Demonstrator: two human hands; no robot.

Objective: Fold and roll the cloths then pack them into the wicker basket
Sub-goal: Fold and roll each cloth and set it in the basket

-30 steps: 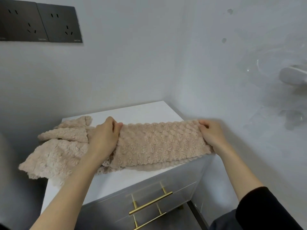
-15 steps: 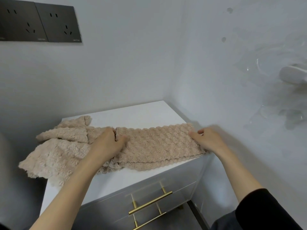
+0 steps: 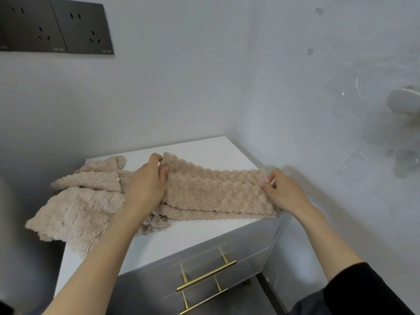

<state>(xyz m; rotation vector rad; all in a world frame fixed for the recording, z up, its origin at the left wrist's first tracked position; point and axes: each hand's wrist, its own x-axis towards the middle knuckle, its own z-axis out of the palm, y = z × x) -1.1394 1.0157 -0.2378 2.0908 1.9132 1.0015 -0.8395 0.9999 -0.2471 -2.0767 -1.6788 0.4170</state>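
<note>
A beige fluffy cloth (image 3: 211, 192) lies folded into a long strip across the white cabinet top (image 3: 195, 146). My left hand (image 3: 145, 185) pinches the strip's far left corner between thumb and fingers. My right hand (image 3: 283, 189) pinches the strip's far right corner at the cabinet's right edge. More beige cloth (image 3: 75, 205) lies crumpled at the left, hanging over the cabinet's left edge. No wicker basket is in view.
The cabinet stands in a corner between two pale walls. Its grey drawers have gold bar handles (image 3: 205, 277) below the front edge. Dark wall sockets (image 3: 56, 26) sit high on the left. A white fixture (image 3: 404, 103) sticks out from the right wall.
Both hands have carried the cloth's near edge over to the far side, so the strip lies folded narrower. They now pinch its far corners.
</note>
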